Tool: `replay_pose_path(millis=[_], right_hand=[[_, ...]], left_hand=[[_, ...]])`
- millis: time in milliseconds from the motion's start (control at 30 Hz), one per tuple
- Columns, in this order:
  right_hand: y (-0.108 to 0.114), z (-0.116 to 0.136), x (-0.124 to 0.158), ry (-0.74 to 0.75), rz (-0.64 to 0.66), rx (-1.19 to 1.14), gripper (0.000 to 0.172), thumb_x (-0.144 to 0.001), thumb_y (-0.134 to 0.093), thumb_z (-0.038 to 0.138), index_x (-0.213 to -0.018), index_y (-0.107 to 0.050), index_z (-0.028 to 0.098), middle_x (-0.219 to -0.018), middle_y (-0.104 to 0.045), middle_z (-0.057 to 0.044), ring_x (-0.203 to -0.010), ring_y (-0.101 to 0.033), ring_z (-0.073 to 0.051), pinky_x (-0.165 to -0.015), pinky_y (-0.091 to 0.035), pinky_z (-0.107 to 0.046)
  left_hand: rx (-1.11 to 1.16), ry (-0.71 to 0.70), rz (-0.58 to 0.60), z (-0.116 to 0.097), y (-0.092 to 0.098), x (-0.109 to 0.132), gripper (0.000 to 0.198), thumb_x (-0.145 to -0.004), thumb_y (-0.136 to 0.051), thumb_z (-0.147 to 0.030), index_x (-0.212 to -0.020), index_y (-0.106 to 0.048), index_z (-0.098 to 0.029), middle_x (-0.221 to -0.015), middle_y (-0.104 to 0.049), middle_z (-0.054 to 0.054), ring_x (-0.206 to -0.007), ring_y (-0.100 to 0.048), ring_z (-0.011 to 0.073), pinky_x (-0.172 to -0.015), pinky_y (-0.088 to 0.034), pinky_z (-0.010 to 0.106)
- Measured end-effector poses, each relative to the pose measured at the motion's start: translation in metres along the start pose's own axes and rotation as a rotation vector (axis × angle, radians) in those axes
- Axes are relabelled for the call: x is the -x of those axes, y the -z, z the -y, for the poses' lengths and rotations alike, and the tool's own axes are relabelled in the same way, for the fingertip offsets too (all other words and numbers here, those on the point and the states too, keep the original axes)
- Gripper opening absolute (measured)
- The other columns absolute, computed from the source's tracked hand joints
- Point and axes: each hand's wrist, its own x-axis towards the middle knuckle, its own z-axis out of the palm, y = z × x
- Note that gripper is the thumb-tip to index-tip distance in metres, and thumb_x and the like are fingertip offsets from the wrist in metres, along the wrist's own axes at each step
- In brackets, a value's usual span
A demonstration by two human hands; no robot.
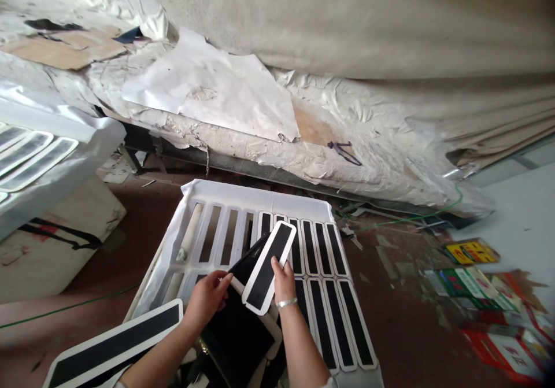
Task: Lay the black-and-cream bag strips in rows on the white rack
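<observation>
My right hand grips a long white-bordered panel with rounded corners and a black middle, thumb on its face. The panel is tilted over the white slotted rack. Just left of it, my left hand pinches the end of a thin black strip that runs partly behind the panel. Similar panels lie side by side in rows on the rack's right part, while slots at the upper left show bare. Below my hands is a black bag-like item with a zipper, partly hidden by my arms.
Another such panel lies at the lower left. More panels rest on a white-covered table at far left. Behind the rack runs a long paper-covered bench. Colourful flattened boxes lie on the floor at right; a green cord crosses there.
</observation>
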Motion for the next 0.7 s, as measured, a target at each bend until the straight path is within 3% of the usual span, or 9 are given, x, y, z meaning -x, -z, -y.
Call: replay_pose_path(millis=[67,100,200,333,433,533,700], right_hand=[[0.014,0.005,-0.030,-0.014,0.077,0.029,0.045,-0.073,-0.063,0.052,-0.101,-0.062,0.018,-0.100,-0.070,-0.007,-0.097,-0.064,-0.023,-0.086,-0.047,-0.033],[0.018,0.008,-0.044,-0.023,0.108,0.039,0.043,-0.071,-0.066,0.051,-0.098,-0.063,0.017,-0.098,-0.071,-0.007,-0.095,-0.064,-0.023,-0.086,-0.047,-0.033],[0.023,0.014,-0.083,-0.074,0.202,0.066,0.038,-0.067,-0.070,0.047,-0.090,-0.065,0.016,-0.093,-0.072,-0.007,-0.092,-0.066,-0.022,-0.085,-0.049,-0.033],[0.014,0.009,-0.123,-0.154,0.348,0.102,0.037,-0.067,-0.069,0.045,-0.089,-0.066,0.015,-0.079,-0.072,-0.007,-0.076,-0.069,-0.023,-0.071,-0.053,-0.036],[-0.001,0.002,-0.148,-0.160,0.392,0.165,0.034,-0.066,-0.069,0.043,-0.084,-0.066,0.014,-0.070,-0.070,-0.006,-0.068,-0.068,-0.023,-0.065,-0.054,-0.036],[-0.019,-0.006,-0.167,-0.096,0.375,0.251,0.031,-0.067,-0.069,0.042,-0.081,-0.066,0.015,-0.073,-0.070,-0.005,-0.075,-0.067,-0.022,-0.069,-0.052,-0.035],[-0.047,-0.023,-0.185,0.013,0.305,0.385,0.032,-0.071,-0.065,0.044,-0.085,-0.064,0.015,-0.085,-0.070,-0.007,-0.085,-0.064,-0.023,-0.076,-0.048,-0.035]], left_hand=[[-0.198,-0.198,-0.104,-0.002,0.007,-0.019,0.046,-0.081,-0.046,-0.056,-0.093,-0.061,-0.015,-0.070,-0.059,0.005,-0.062,-0.058,0.0185,-0.060,-0.048,0.030],[-0.235,-0.298,-0.122,-0.004,0.007,-0.028,0.045,-0.081,-0.046,-0.055,-0.094,-0.062,-0.015,-0.081,-0.061,0.007,-0.073,-0.060,0.0191,-0.067,-0.048,0.030],[-0.151,-0.391,0.026,-0.007,-0.009,-0.053,0.057,-0.079,-0.048,-0.055,-0.118,-0.056,-0.015,-0.121,-0.054,0.011,-0.108,-0.053,0.0215,-0.084,-0.047,0.029],[-0.014,-0.172,0.213,-0.009,-0.045,-0.076,0.069,-0.078,-0.049,-0.055,-0.129,-0.048,-0.010,-0.131,-0.050,0.014,-0.123,-0.045,0.0242,-0.100,-0.038,0.032],[0.110,0.062,0.282,-0.009,-0.061,-0.086,0.061,-0.085,-0.044,-0.051,-0.133,-0.044,-0.014,-0.135,-0.046,0.011,-0.125,-0.042,0.0238,-0.092,-0.044,0.033],[0.194,0.161,0.235,-0.007,-0.064,-0.102,0.058,-0.088,-0.040,-0.051,-0.135,-0.042,-0.016,-0.137,-0.044,0.011,-0.124,-0.043,0.0228,-0.085,-0.046,0.032],[0.009,0.077,0.100,-0.007,-0.054,-0.137,0.047,-0.089,-0.045,-0.039,-0.124,-0.055,-0.008,-0.128,-0.052,0.015,-0.121,-0.046,0.0234,-0.097,-0.039,0.031]])
